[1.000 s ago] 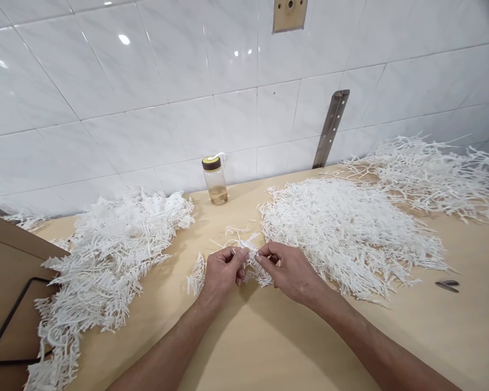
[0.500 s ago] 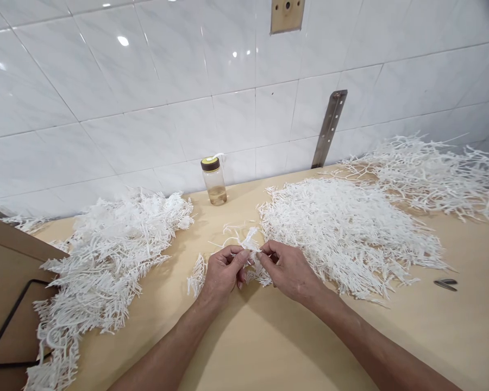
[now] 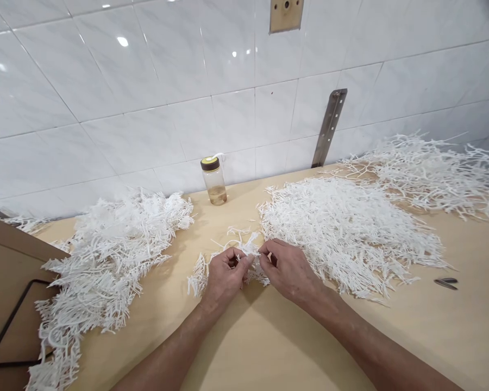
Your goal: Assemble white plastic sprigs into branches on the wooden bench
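Note:
Close together at the middle of the table, both of my hands pinch a white branched plastic piece [image 3: 250, 246]. My left hand [image 3: 225, 272] grips it between thumb and curled fingers. From the right, my right hand [image 3: 286, 267] pinches its other side, the fingertips a short gap from the left ones. Part of the piece is hidden behind the fingers. A small white frond-like sprig [image 3: 198, 276] lies just left of my left hand. Right behind my right hand spreads a wide heap of white sprigs [image 3: 342, 233].
A long pile of white fronds [image 3: 122, 255] runs along the left, beside a brown box [image 3: 8, 288]. A lidded bottle [image 3: 215, 183] stands near the tiled wall. Longer white stems [image 3: 436, 171] lie at the back right. Small metal snips [image 3: 446, 283] rest at the right.
My left hand has turned slightly, its fingers curling closer around the white piece. My right hand has shifted very little. The piles and the bottle stay in place.

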`<move>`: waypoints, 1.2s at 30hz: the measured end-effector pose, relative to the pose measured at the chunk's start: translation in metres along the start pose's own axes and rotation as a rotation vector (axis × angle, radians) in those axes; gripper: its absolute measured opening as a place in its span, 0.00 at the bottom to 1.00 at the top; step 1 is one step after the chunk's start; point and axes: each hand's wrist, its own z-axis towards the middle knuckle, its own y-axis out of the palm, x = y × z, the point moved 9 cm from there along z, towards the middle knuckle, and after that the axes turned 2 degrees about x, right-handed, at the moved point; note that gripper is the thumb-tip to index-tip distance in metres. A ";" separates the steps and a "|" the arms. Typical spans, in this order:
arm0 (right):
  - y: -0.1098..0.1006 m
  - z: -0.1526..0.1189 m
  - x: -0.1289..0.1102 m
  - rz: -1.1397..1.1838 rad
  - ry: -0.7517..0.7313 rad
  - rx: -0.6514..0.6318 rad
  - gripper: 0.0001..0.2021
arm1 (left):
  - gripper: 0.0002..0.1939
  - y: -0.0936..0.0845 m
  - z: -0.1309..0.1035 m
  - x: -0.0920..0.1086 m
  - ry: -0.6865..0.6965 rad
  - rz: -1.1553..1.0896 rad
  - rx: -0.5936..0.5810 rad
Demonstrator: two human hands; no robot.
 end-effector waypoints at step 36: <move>0.002 -0.002 0.008 0.506 0.336 -0.134 0.11 | 0.22 0.009 -0.002 -0.007 -0.223 -0.435 -0.085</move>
